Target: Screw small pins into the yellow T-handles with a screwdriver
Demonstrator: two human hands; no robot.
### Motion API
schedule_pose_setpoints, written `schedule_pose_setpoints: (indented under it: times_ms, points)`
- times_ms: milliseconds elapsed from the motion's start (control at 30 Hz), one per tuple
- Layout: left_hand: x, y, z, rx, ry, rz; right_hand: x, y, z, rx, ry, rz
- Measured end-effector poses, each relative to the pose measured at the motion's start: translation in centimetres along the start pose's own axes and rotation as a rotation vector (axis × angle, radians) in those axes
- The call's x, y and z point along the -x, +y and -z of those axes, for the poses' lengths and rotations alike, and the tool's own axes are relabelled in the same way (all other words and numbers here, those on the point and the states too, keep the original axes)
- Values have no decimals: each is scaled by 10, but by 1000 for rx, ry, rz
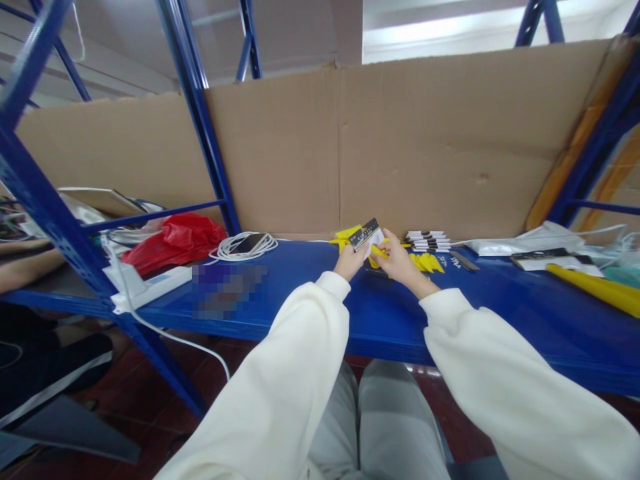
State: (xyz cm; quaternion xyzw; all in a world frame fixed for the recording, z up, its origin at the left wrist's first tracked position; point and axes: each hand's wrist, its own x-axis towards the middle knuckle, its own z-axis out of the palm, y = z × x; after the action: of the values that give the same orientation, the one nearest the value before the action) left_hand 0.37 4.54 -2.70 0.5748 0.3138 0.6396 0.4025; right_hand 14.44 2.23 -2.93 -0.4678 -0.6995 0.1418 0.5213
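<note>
My left hand (347, 261) is closed on a black-and-white printed card (366, 233), held tilted above the blue tabletop. Close beside it, my right hand (401, 263) pinches a small yellow piece (379, 252) against the card's lower right side. Whether that piece is a strip or a folded bag is too small to tell. Behind the left hand lie more yellow pieces (345, 235). Just right of my right hand, several flat yellow pieces (427, 263) lie in front of a neat stack of white-and-black folded cards (427, 241).
On the left are a coiled white cable (265, 245) around a dark phone-like device, a white power strip (165, 285) and a red plastic bag (175, 240). A long yellow sheet (595, 290) lies right. Cardboard (425, 147) walls the back. Another person's arm (30, 267) shows far left.
</note>
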Motion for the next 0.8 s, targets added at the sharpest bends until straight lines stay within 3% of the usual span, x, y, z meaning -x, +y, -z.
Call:
schedule_pose_setpoints:
  times_ms: [167, 367, 533, 667, 800]
  points:
    - [0, 10, 2, 138, 126, 113, 2, -14, 0, -409, -150, -258]
    - [-2, 17, 7, 208, 334, 176, 2, -23, 9, -531, -76, -481]
    - [-6, 14, 8, 315, 405, 201, 4, -23, 12, -571, -159, -458]
    - [-11, 14, 10, 415, 456, 319, 3, -23, 14, -578, -187, -365]
    - [-14, 16, 11, 450, 461, 348, 3, -23, 17, -579, -226, -287]
